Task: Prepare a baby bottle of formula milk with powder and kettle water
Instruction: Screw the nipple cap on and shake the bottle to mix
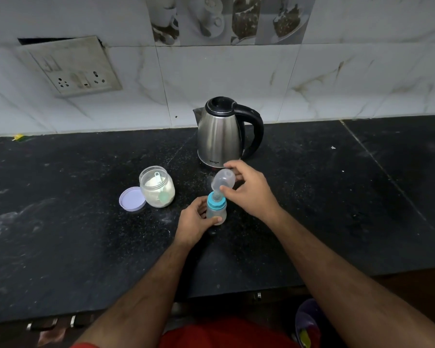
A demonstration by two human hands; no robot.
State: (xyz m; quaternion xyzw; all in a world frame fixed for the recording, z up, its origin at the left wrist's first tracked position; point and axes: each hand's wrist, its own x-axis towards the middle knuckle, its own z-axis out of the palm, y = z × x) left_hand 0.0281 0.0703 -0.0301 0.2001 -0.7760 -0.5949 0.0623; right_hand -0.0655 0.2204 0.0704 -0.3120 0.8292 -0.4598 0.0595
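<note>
The left hand (199, 219) grips the small baby bottle (216, 209) upright on the tabletop (60, 222) near the open powder jar (157, 185), while the right hand (246, 189) pinches its clear cap (222, 180), tilted just above the teat. To do this well, keep the bottle steady and move the cap straight along the teat. The bottle is translucent with a blue collar.

Dim, even indoor light w/ soft glare on kettle (220, 136), slight overall blur, wide-angle bending at edges.
</note>
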